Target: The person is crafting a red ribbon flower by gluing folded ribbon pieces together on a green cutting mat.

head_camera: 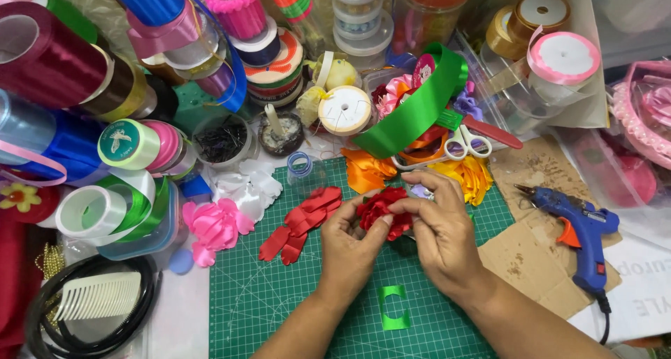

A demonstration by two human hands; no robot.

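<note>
A red ribbon flower [383, 211] is held over the green cutting mat [265, 296] by both hands. My left hand [349, 244] grips it from below and my right hand [437, 226] pinches its petals from above. Loose red ribbon petals [300, 223] lie on the mat just left of my left hand. A short green ribbon piece [394, 307] lies on the mat below my hands.
A blue glue gun [580, 226] rests on cardboard [531, 261] at the right. Scissors [468, 142], a green ribbon strip [412, 111], orange [365, 170] and yellow [468, 174] flowers sit behind. Ribbon spools [126, 142], a pink flower [217, 223] and a comb [101, 296] crowd the left.
</note>
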